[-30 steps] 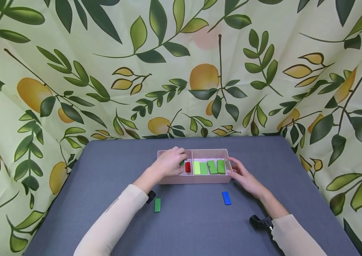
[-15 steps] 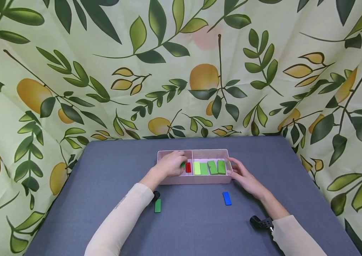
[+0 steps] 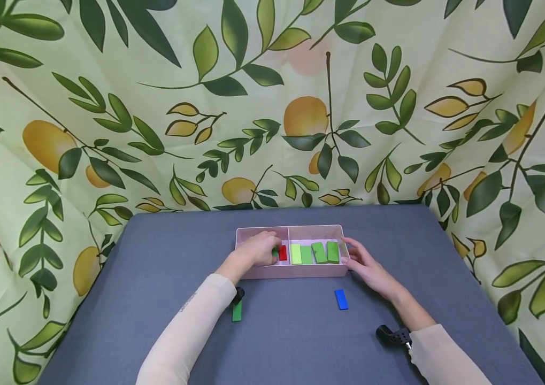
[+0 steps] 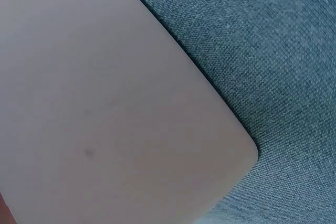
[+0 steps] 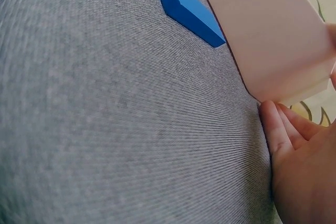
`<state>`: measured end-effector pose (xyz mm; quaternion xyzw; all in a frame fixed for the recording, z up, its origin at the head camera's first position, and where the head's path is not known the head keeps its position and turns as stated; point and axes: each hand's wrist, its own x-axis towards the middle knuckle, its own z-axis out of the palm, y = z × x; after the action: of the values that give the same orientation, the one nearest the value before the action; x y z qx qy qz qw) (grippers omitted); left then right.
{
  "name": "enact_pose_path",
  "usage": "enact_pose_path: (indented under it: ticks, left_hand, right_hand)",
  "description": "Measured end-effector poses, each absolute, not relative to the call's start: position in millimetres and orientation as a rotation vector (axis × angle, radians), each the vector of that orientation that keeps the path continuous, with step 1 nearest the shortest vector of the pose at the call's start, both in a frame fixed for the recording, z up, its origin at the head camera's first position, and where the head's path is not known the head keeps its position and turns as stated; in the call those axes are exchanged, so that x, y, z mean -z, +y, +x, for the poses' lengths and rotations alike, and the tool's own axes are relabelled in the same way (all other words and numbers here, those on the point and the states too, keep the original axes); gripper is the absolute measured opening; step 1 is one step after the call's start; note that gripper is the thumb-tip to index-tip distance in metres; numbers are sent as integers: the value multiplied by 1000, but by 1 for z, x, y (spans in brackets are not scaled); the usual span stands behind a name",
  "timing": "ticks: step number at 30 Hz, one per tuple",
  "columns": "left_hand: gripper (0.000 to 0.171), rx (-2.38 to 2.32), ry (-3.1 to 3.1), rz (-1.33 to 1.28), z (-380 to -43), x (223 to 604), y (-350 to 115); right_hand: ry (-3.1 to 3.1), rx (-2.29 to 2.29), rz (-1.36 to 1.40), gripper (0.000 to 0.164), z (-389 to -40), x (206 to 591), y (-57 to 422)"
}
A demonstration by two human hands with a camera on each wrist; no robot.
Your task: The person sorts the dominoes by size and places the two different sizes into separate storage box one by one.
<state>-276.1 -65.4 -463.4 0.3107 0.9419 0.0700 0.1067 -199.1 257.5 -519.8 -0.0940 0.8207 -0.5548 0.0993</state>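
A pink two-compartment box (image 3: 296, 271) stands on the table. My left hand (image 3: 255, 250) reaches into its left compartment and holds a green block (image 3: 274, 252) at the fingertips, partly hidden by the fingers. Beside that block, a red block (image 3: 283, 253) stands in the same compartment. The right compartment has a pale yellow-green block (image 3: 296, 254) and several green blocks (image 3: 332, 252) in a row. At the box's right end my right hand (image 3: 366, 266) holds the end wall, with fingers at its outer corner in the right wrist view. The left wrist view shows mostly the box's outer wall (image 4: 131, 103).
A blue block (image 3: 342, 299) lies on the grey table (image 3: 291, 342) in front of the box. Another green block (image 3: 237, 312) lies near the left wrist, partly covered by the black wrist camera (image 3: 238, 295). A leaf-patterned cloth (image 3: 253, 107) hangs behind the table.
My left hand and forearm have shifted slightly right and lower in the left compartment, with the green block now closer to the red one. The right hand stays on the box end.
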Motion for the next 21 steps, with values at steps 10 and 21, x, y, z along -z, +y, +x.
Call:
enact_pose_path:
  ticks: [10, 21]
  left_hand:
    - [22, -224, 2853, 975, -269, 453, -67]
    - [22, -225, 2906, 1092, -251, 432, -73]
  right_hand:
    - [2412, 1657, -286, 65, -199, 519, 259]
    - [2434, 1619, -266, 64, -199, 519, 258]
